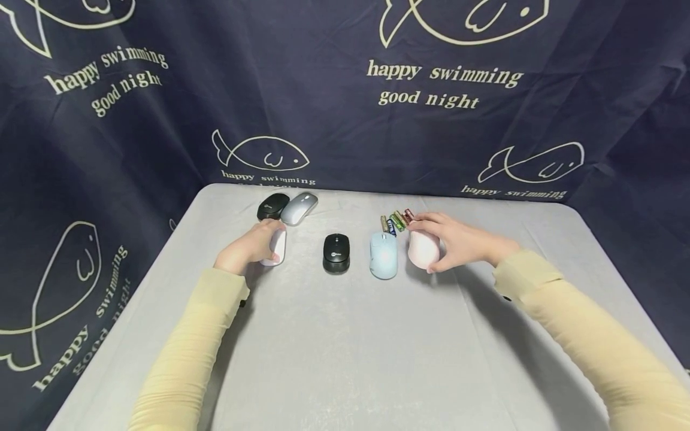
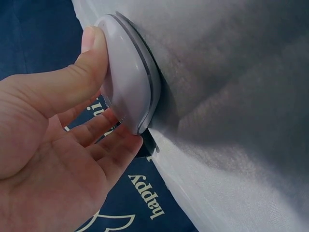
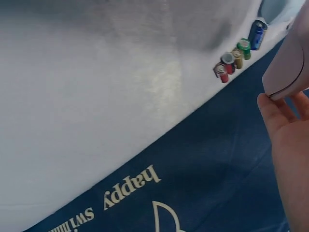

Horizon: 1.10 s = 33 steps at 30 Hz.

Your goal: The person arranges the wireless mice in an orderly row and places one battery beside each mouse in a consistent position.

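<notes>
At the left of the table, my left hand (image 1: 254,244) grips a white computer mouse (image 1: 278,246) between thumb and fingers. In the left wrist view the thumb presses one end of that mouse (image 2: 128,72) and the fingertips hold the other. My right hand (image 1: 455,239) holds a pale pink mouse (image 1: 423,249) by its sides, with the thumb at its near end. The right wrist view shows only part of the pink mouse (image 3: 288,65), with fingertips against its edge. A light blue mouse (image 1: 383,256) lies just left of the pink one.
A black mouse (image 1: 336,254) sits mid-table. Behind my left hand are another black mouse (image 1: 273,206) and a silver mouse (image 1: 299,208), side by side. Several tiny drink cans (image 1: 398,221) cluster behind the blue mouse. A dark blue curtain (image 1: 345,120) hangs beyond the table's far edge.
</notes>
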{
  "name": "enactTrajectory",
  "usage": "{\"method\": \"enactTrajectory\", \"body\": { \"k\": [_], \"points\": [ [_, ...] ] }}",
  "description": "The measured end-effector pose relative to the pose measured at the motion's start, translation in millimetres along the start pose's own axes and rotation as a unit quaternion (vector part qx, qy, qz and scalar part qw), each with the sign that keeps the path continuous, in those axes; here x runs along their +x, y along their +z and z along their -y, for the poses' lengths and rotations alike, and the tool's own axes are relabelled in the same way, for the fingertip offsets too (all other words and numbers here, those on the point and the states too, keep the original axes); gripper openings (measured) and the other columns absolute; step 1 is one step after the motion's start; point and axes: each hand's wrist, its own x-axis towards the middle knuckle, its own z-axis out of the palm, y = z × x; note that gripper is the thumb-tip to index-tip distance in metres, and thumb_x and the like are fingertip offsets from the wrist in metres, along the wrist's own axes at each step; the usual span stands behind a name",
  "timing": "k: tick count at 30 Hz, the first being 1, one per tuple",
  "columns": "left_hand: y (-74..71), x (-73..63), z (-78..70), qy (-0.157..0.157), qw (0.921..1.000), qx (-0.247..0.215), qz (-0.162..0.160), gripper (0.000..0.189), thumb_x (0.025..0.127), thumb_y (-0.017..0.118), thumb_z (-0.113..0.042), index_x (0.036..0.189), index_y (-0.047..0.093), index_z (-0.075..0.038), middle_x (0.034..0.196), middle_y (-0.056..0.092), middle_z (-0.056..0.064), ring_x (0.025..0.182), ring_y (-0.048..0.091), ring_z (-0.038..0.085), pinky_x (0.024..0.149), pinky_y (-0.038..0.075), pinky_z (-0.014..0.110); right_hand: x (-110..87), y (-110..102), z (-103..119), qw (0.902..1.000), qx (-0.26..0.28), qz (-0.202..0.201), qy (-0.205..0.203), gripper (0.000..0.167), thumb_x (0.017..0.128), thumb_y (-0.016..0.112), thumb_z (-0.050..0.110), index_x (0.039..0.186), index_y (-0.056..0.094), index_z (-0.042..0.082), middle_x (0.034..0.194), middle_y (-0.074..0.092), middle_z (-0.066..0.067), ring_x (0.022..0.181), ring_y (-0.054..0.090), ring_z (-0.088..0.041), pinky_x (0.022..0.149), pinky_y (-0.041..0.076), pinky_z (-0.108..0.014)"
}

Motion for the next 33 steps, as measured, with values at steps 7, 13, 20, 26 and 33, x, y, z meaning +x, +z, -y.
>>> {"method": "enactTrajectory", "body": {
  "k": [7, 13, 20, 26, 33],
  "points": [
    [0.0, -0.1, 0.2, 0.001, 1.0, -0.004, -0.002, 0.071, 0.07, 0.079, -0.002, 0.131, 0.044, 0.002, 0.141, 0.035, 0.028, 0.13, 0.033, 0.045, 0.109, 0.028, 0.052, -7.1, 7, -6, 0.9999, 0.007, 0.012, 0.004, 0.084, 0.056, 0.085, 0.032, 0.13, 0.051, 0.01, 0.138, 0.041, -0.024, 0.128, 0.038, -0.039, 0.094, 0.04, -0.056],
    [0.7, 0.4, 1.0, 0.01, 0.9999, 0.002, -0.007, 0.07, 0.069, 0.079, -0.002, 0.13, 0.045, 0.003, 0.138, 0.038, 0.029, 0.128, 0.035, 0.045, 0.109, 0.027, 0.052, -10.9, 11, -12, 0.9996, 0.013, 0.025, 0.002, 0.087, 0.054, 0.087, 0.032, 0.129, 0.051, 0.007, 0.137, 0.041, -0.025, 0.126, 0.039, -0.041, 0.094, 0.04, -0.057],
    [0.6, 0.4, 1.6, 0.013, 0.9998, 0.008, -0.01, 0.071, 0.069, 0.079, -0.002, 0.13, 0.045, 0.004, 0.138, 0.038, 0.029, 0.128, 0.035, 0.046, 0.109, 0.027, 0.053, -16.6, 13, -18, 0.9996, 0.007, 0.028, -0.002, 0.085, 0.053, 0.086, 0.029, 0.128, 0.052, 0.005, 0.137, 0.043, -0.025, 0.125, 0.04, -0.041, 0.093, 0.04, -0.057],
    [1.2, 0.3, 2.1, 0.014, 0.9998, 0.009, -0.01, 0.07, 0.069, 0.08, -0.003, 0.13, 0.045, 0.004, 0.137, 0.039, 0.029, 0.126, 0.036, 0.046, 0.108, 0.028, 0.053, -20.8, 17, -23, 0.9997, 0.006, 0.023, -0.003, 0.084, 0.053, 0.086, 0.028, 0.127, 0.053, 0.005, 0.135, 0.045, -0.024, 0.123, 0.041, -0.042, 0.092, 0.041, -0.057],
    [1.4, 0.1, 1.6, 0.016, 0.9998, 0.009, -0.011, 0.07, 0.069, 0.08, -0.002, 0.13, 0.045, 0.004, 0.136, 0.04, 0.028, 0.126, 0.038, 0.045, 0.108, 0.029, 0.052, -22.9, 20, -29, 0.9994, 0.01, 0.032, -0.001, 0.083, 0.053, 0.086, 0.025, 0.127, 0.053, 0.006, 0.135, 0.045, -0.022, 0.124, 0.042, -0.039, 0.094, 0.04, -0.055]
  ]
}}
